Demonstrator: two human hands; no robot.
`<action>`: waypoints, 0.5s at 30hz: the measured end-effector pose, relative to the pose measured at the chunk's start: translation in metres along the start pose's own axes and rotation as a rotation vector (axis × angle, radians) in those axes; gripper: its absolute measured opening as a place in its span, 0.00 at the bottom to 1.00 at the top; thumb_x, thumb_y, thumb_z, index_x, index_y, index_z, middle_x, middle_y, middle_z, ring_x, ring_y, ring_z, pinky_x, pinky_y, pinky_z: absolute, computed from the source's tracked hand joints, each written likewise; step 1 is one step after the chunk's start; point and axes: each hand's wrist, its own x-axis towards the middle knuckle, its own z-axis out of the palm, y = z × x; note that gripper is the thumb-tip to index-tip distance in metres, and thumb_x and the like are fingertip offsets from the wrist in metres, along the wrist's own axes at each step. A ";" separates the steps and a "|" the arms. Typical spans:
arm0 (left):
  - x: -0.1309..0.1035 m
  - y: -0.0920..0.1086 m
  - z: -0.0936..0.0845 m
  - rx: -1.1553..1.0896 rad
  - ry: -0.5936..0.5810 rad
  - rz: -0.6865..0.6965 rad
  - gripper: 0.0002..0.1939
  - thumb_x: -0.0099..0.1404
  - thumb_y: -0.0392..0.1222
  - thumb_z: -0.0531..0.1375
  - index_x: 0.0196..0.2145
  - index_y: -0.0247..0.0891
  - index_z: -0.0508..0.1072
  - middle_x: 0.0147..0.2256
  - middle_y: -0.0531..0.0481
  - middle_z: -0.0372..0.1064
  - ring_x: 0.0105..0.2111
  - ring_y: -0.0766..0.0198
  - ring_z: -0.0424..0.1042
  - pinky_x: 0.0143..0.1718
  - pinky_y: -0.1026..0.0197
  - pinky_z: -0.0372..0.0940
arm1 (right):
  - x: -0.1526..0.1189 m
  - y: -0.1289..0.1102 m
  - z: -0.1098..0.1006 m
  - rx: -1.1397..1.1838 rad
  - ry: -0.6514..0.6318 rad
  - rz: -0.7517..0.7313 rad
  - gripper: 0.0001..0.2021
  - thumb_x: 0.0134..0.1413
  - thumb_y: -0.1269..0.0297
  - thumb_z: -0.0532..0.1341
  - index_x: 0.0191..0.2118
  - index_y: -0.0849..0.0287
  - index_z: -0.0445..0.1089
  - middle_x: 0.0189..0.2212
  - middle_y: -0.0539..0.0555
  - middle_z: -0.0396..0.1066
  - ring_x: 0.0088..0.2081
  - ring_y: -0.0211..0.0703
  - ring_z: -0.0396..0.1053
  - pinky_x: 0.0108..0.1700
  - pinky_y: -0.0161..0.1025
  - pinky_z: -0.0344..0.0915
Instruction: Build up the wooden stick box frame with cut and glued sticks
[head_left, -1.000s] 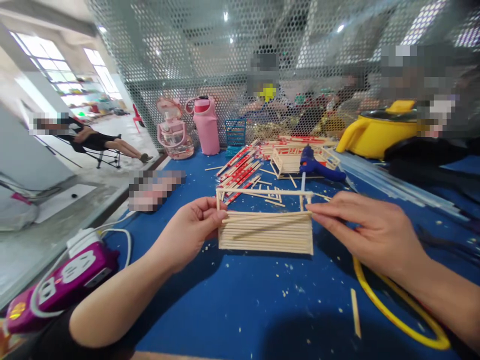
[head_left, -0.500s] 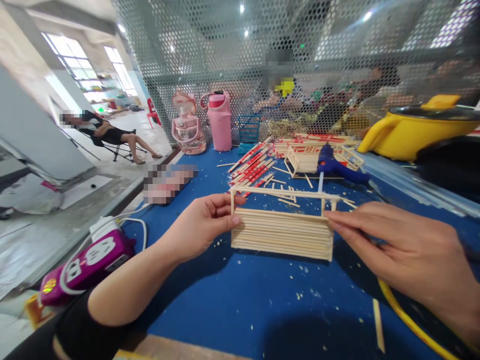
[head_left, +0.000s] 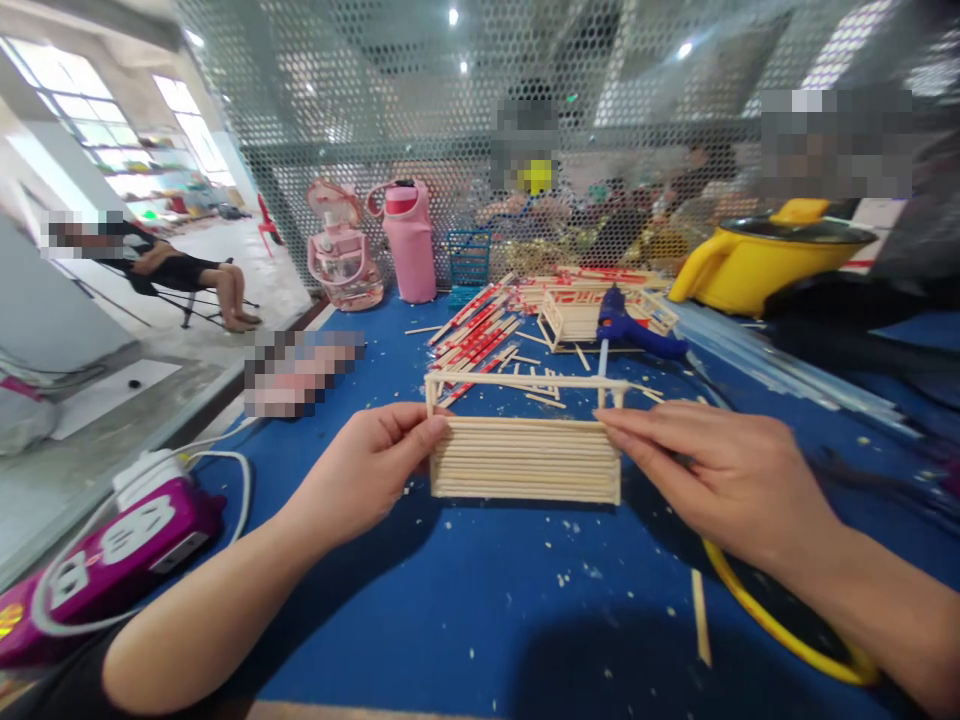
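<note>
While the left hand's fingers (head_left: 432, 432) pinch one end, thumb over the uppermost slat, the right hand (head_left: 727, 470) has its thumb and forefinger tips closed on the upper corner at the other end. Between them is a pale rectangular wooden-stick frame (head_left: 525, 462), its lower front filled with close-laid slats and a thin rail bridging the open top. It sits upright over the blue tabletop (head_left: 450, 610); whether its bottom edge touches, I cannot tell. It should prove very light and fairly stiff, with dry wood offering decent grip, but the joints are probably fragile. The best hold seems to be at both ends beside the slatted panel, squeezing gently; the slender rail would likely bend or snap off.

Near the right forearm lie a short, pale loose stick (head_left: 700, 618) and a curved yellow loop (head_left: 784, 642). Just beyond the frame are red-and-white-wrapped wooden sticks (head_left: 480, 335), then a blue glue gun (head_left: 641, 335) in front of a second pale stick frame (head_left: 556, 325). Farther back stand a soft-pink bottle (head_left: 412, 250) and a yellow pot with a dark lid (head_left: 739, 270), before a perforated grey metal screen (head_left: 375, 130).
</note>
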 end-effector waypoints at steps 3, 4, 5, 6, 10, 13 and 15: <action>-0.001 0.000 0.001 0.037 0.012 -0.015 0.17 0.62 0.55 0.58 0.38 0.39 0.76 0.30 0.53 0.75 0.31 0.65 0.70 0.34 0.66 0.62 | 0.002 -0.002 0.000 0.051 -0.066 0.054 0.12 0.59 0.67 0.55 0.43 0.55 0.76 0.33 0.52 0.79 0.33 0.42 0.75 0.36 0.40 0.70; -0.001 0.000 0.001 0.042 0.018 -0.020 0.18 0.61 0.55 0.58 0.38 0.39 0.76 0.30 0.53 0.75 0.31 0.65 0.69 0.33 0.66 0.62 | 0.002 -0.002 -0.001 0.073 -0.088 0.068 0.13 0.59 0.67 0.55 0.44 0.55 0.75 0.35 0.52 0.79 0.35 0.42 0.75 0.37 0.39 0.70; -0.001 0.001 0.002 0.051 0.033 -0.027 0.18 0.61 0.56 0.58 0.37 0.38 0.76 0.30 0.53 0.75 0.31 0.65 0.69 0.32 0.67 0.62 | 0.003 -0.003 -0.002 0.095 -0.110 0.085 0.13 0.59 0.67 0.54 0.45 0.55 0.75 0.36 0.52 0.78 0.36 0.42 0.75 0.39 0.39 0.69; -0.001 0.002 0.003 0.061 0.053 -0.035 0.19 0.60 0.57 0.59 0.37 0.38 0.76 0.30 0.52 0.74 0.30 0.65 0.69 0.31 0.67 0.62 | 0.003 -0.004 -0.003 0.126 -0.130 0.105 0.14 0.59 0.67 0.54 0.46 0.55 0.73 0.37 0.52 0.78 0.36 0.41 0.75 0.39 0.38 0.69; -0.003 0.008 0.007 0.031 0.106 -0.082 0.20 0.55 0.58 0.62 0.34 0.37 0.76 0.27 0.52 0.73 0.28 0.65 0.68 0.29 0.67 0.62 | 0.004 -0.007 -0.008 0.326 -0.069 0.305 0.15 0.54 0.68 0.57 0.48 0.57 0.66 0.23 0.47 0.72 0.23 0.36 0.67 0.27 0.34 0.64; -0.005 0.014 0.009 -0.008 0.099 -0.095 0.18 0.53 0.57 0.64 0.31 0.38 0.77 0.23 0.55 0.70 0.23 0.68 0.63 0.27 0.68 0.62 | 0.007 -0.005 -0.008 0.481 -0.028 0.446 0.07 0.49 0.68 0.59 0.37 0.57 0.66 0.21 0.46 0.67 0.22 0.34 0.62 0.24 0.33 0.60; -0.006 0.016 0.009 -0.018 0.095 -0.094 0.17 0.52 0.55 0.65 0.30 0.38 0.77 0.22 0.56 0.69 0.22 0.70 0.61 0.25 0.69 0.61 | 0.008 -0.002 -0.006 0.565 -0.069 0.485 0.02 0.49 0.67 0.60 0.31 0.58 0.66 0.22 0.48 0.66 0.23 0.34 0.62 0.25 0.33 0.60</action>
